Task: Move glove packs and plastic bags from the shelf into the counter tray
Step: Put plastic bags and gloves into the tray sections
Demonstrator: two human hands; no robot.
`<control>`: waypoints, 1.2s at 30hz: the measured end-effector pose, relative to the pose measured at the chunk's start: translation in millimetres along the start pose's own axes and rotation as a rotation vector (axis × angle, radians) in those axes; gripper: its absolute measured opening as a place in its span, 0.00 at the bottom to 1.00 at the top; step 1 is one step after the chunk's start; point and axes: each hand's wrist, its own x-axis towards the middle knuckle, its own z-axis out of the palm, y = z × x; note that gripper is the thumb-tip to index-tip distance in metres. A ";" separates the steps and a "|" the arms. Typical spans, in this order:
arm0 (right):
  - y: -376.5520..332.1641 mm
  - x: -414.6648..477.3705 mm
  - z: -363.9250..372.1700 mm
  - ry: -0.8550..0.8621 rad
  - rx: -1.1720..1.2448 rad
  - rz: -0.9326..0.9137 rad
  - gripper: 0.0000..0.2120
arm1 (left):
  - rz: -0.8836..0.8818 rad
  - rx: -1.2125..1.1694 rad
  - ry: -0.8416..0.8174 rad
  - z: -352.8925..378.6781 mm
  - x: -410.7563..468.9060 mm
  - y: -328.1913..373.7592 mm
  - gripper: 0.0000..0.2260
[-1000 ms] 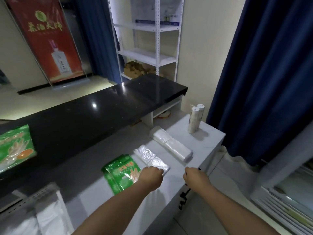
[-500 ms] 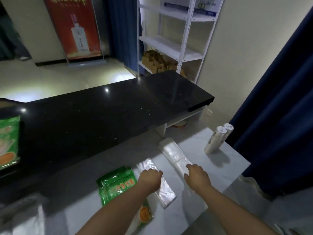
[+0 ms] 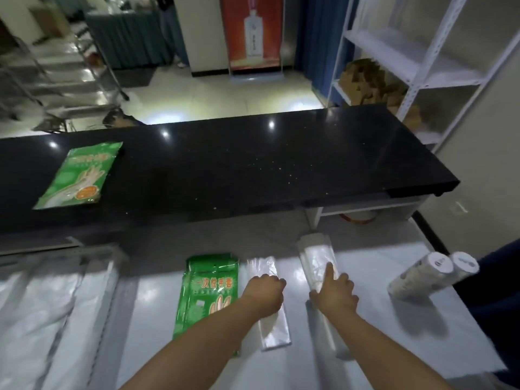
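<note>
Two bare hands reach forward over a pale, glossy worktop [image 3: 380,319], seen from above by a head-worn camera.

The left hand [image 3: 263,294] sits knuckles up, fingers curled, on a flat pack of clear plastic bags [image 3: 274,330] that lies lengthwise from near to far. Its fingertips are tucked under, so it is unclear whether they pinch the film or only rest on it.

The right hand [image 3: 333,294] grasps nothing. Its index finger lies straight on a thicker, rounded pack of clear bags [image 3: 315,254], with the other fingers bent beside it. This pack lies just right of the flat one, and the two do not touch.

A green glove pack [image 3: 206,294], printed with white characters and a picture of a hand, lies flat just left of the flat bag pack. The left forearm crosses its near right corner.

Two white paper rolls [image 3: 416,277] lean side by side on the worktop, well to the right. Blurred clear plastic lies in long strips at the near left.

Beyond the worktop, a raised black counter [image 3: 253,170] spans the scene. A second green glove pack [image 3: 80,175] lies flat on its left part.

At the far right stands a white metal shelf rack [image 3: 422,77] with brown cardboard boxes [image 3: 365,80] on a low shelf. A red banner [image 3: 253,32] showing a bottle stands at the far centre.
</note>
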 end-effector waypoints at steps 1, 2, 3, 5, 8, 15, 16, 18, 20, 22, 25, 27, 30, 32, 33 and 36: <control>4.1 3.6 -2.8 -0.007 0.035 -0.016 0.45 | -0.039 -0.035 -0.003 -0.1 1.5 7.1 0.12; 9.9 7.0 -5.3 -0.018 0.065 -0.035 0.45 | -0.085 -0.087 -0.010 -1.2 2.9 15.1 0.14; 16.6 9.5 -7.7 -0.029 0.086 -0.053 0.45 | -0.130 -0.151 -0.022 -1.5 4.6 23.5 0.16; 31.6 12.5 -10.9 -0.047 0.102 -0.081 0.45 | -0.197 -0.273 -0.048 -0.5 9.9 40.9 0.18; 51.6 13.6 -16.1 -0.088 0.131 -0.090 0.46 | -0.232 -0.376 -0.082 4.6 18.9 69.8 0.19; 78.6 11.5 -18.0 -0.179 0.208 -0.109 0.46 | -0.374 -0.714 -0.064 14.6 38.1 103.1 0.25; 80.3 10.5 -17.3 -0.189 0.236 -0.117 0.46 | -0.447 -0.830 -0.044 15.3 39.7 105.9 0.26; 81.5 6.6 -17.4 -0.213 0.290 -0.141 0.45 | -0.570 -1.062 -0.015 14.6 44.4 111.5 0.24; 80.3 2.0 -17.6 -0.244 0.319 -0.171 0.46 | -0.648 -1.271 -0.007 12.3 48.7 115.0 0.20; 78.7 -0.6 -16.5 -0.260 0.329 -0.203 0.47 | -0.660 -1.369 -0.016 13.2 52.3 115.2 0.19; 76.3 -6.5 -13.7 -0.265 0.361 -0.211 0.48 | -0.682 -1.381 -0.009 29.7 60.3 106.5 0.18; 75.5 -10.1 -12.3 -0.225 0.330 -0.187 0.47 | -0.731 -1.350 -0.006 28.7 55.8 100.2 0.18; 72.7 -10.1 -8.1 -0.129 0.231 -0.133 0.45 | -0.774 -1.277 0.008 10.6 37.1 95.5 0.15; 68.8 -7.3 -6.4 -0.096 0.204 -0.112 0.44 | -0.780 -1.241 0.013 8.4 32.2 89.2 0.15; 66.1 -4.6 -5.5 -0.085 0.196 -0.112 0.43 | -0.779 -1.226 0.008 7.9 29.8 85.9 0.16; 57.3 1.9 -6.7 -0.091 0.152 -0.142 0.40 | -0.775 -1.232 0.009 9.3 25.4 74.4 0.17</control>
